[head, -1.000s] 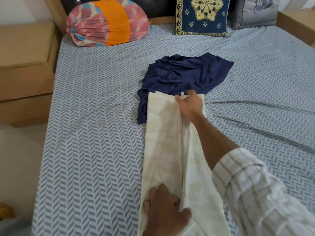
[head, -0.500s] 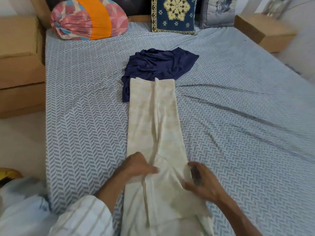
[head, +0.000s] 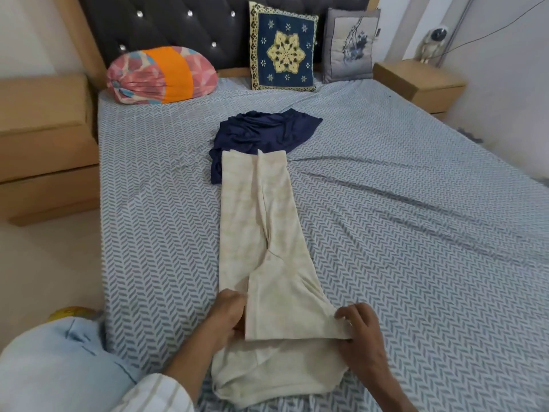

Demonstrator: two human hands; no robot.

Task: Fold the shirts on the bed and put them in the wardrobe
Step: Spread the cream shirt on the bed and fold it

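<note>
Both hands have slid down to the near end of the cream shirt point(head: 261, 233) since half a second ago, and that end is now turned up over itself. Going left to right: left hand point(head: 227, 318) pinches the folded edge on its left side, right hand point(head: 361, 331) pinches the right corner, fingers curled round the cloth. This shirt lies in a long narrow strip down the middle of the bed point(head: 416, 233), its far end overlapping a crumpled navy shirt point(head: 264, 132). No containers that I can make out, only three cushions against the headboard.
</note>
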